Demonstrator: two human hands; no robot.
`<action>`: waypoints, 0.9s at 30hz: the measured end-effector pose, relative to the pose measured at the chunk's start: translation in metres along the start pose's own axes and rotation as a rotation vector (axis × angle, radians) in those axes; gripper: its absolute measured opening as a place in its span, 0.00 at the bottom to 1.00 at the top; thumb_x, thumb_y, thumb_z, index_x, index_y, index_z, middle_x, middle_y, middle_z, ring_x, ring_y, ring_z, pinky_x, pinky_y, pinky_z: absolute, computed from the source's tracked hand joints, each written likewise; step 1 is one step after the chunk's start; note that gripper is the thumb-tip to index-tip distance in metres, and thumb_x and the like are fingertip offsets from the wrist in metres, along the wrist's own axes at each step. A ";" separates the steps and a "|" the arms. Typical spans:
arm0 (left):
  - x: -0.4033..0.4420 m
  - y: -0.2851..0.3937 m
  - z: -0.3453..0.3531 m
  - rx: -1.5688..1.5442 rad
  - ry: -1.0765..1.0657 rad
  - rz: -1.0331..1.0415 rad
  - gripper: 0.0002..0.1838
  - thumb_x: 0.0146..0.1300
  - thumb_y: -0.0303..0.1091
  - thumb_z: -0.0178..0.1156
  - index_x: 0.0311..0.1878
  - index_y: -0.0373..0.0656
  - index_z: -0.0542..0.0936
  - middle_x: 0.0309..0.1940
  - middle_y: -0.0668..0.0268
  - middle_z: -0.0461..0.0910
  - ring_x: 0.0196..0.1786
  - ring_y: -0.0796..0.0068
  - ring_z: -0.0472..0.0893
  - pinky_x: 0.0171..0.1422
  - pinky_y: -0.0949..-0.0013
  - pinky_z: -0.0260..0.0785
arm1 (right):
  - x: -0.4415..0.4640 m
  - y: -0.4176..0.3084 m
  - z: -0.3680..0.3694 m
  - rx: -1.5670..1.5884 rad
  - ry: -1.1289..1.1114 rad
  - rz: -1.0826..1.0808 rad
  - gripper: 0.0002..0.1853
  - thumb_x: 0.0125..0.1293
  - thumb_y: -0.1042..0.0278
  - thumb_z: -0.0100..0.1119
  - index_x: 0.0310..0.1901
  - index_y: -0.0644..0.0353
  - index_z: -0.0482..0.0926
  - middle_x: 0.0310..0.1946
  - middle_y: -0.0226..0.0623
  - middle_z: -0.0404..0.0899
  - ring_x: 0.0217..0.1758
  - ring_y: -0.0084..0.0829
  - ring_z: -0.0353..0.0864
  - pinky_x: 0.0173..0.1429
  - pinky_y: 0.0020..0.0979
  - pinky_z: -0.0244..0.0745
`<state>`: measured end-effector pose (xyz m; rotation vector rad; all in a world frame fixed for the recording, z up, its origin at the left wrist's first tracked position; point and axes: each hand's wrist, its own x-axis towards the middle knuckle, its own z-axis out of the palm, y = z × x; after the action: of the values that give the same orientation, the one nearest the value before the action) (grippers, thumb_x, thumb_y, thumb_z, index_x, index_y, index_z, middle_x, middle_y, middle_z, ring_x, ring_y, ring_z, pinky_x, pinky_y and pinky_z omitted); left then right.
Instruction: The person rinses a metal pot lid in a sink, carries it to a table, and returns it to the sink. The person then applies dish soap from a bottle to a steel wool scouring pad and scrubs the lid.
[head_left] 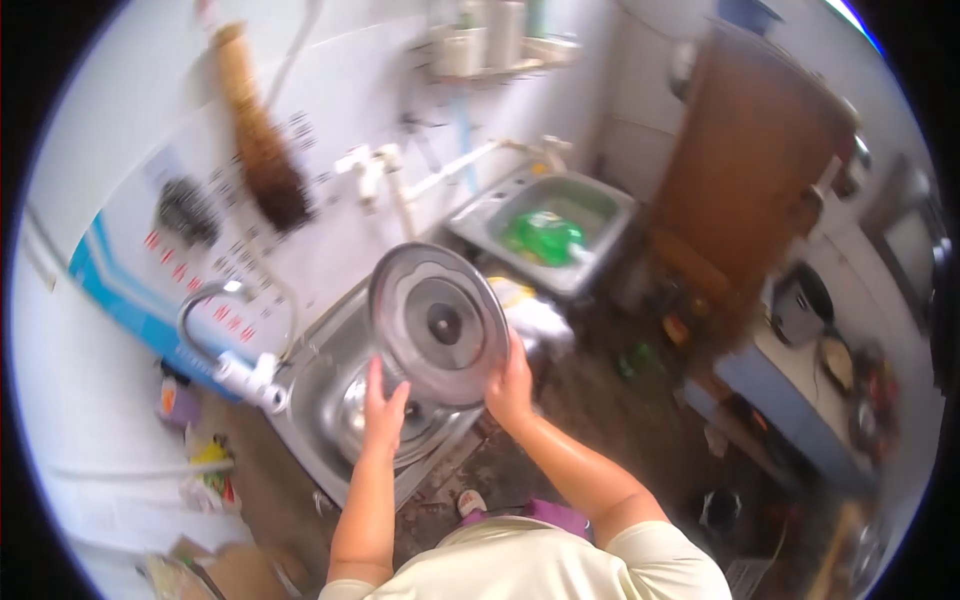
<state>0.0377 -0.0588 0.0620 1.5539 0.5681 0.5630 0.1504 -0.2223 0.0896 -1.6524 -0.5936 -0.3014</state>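
A round metal pot lid [421, 361] with a dark central knob is held up, tilted, over the near stainless steel sink [325, 400]. My right hand [511, 391] grips the lid's lower right rim. At the lower left rim is my left hand [382, 412], its thumb and fingers spread apart; whether it touches the rim is unclear. Under the lid, a round shiny metal vessel [352, 412] lies partly hidden in the sink. A curved faucet [190, 318] with a white body stands at the sink's left.
A second sink [610, 207] farther back holds a green item [545, 238]. A brush [262, 150] hangs on the wall, below a shelf [500, 68] with containers. A brown wooden board or cabinet [740, 150] stands at right, near a cluttered counter [810, 385]. Cardboard [245, 572] lies lower left.
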 end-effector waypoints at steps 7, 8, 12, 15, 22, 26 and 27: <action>-0.037 0.031 0.150 0.342 0.115 0.458 0.45 0.47 0.22 0.56 0.70 0.39 0.46 0.69 0.47 0.44 0.72 0.52 0.45 0.73 0.56 0.36 | 0.000 0.037 -0.159 0.846 0.287 0.787 0.23 0.54 0.89 0.32 0.52 0.64 0.64 0.43 0.42 0.74 0.39 0.37 0.80 0.45 0.35 0.79; -0.043 0.024 0.179 0.160 0.032 0.363 0.45 0.47 0.22 0.56 0.70 0.39 0.46 0.69 0.49 0.44 0.72 0.53 0.45 0.73 0.56 0.36 | -0.003 0.036 -0.192 0.852 0.301 0.836 0.22 0.55 0.89 0.33 0.52 0.64 0.64 0.43 0.42 0.74 0.37 0.38 0.81 0.43 0.36 0.80; -0.086 0.033 0.301 -0.484 -0.466 -0.385 0.32 0.50 0.19 0.54 0.62 0.39 0.60 0.53 0.58 0.69 0.54 0.61 0.74 0.54 0.57 0.73 | -0.032 0.071 -0.317 0.849 0.569 0.815 0.20 0.56 0.88 0.33 0.50 0.61 0.63 0.41 0.41 0.75 0.35 0.37 0.82 0.34 0.35 0.82; -0.124 0.015 0.397 -0.521 -0.640 -0.457 0.31 0.48 0.16 0.48 0.60 0.44 0.62 0.50 0.59 0.71 0.50 0.60 0.76 0.47 0.52 0.76 | -0.064 0.087 -0.413 0.785 0.717 0.754 0.16 0.61 0.81 0.39 0.51 0.59 0.60 0.42 0.41 0.74 0.35 0.36 0.82 0.35 0.35 0.82; -0.209 0.008 0.571 -0.365 -0.989 -0.681 0.25 0.49 0.18 0.52 0.54 0.42 0.65 0.48 0.60 0.73 0.47 0.61 0.77 0.47 0.49 0.75 | -0.136 0.066 -0.578 0.587 0.820 0.801 0.30 0.59 0.74 0.49 0.61 0.48 0.48 0.54 0.44 0.63 0.46 0.39 0.78 0.40 0.45 0.80; -0.242 0.002 0.653 -0.319 -1.201 -0.730 0.21 0.53 0.22 0.55 0.51 0.42 0.67 0.44 0.62 0.75 0.45 0.65 0.79 0.47 0.51 0.75 | -0.168 0.078 -0.640 0.632 0.900 0.728 0.35 0.55 0.78 0.47 0.62 0.45 0.43 0.55 0.45 0.61 0.46 0.41 0.77 0.40 0.46 0.80; -0.249 0.001 0.673 -0.295 -1.243 -0.745 0.19 0.54 0.23 0.55 0.51 0.42 0.67 0.43 0.62 0.76 0.44 0.66 0.79 0.47 0.52 0.76 | -0.169 0.082 -0.653 0.635 0.994 0.709 0.35 0.53 0.80 0.45 0.61 0.46 0.45 0.52 0.45 0.64 0.44 0.40 0.78 0.41 0.46 0.81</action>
<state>0.2919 -0.7285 0.0224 1.0175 0.0411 -0.8351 0.1427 -0.9004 0.0475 -0.8343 0.6000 -0.3169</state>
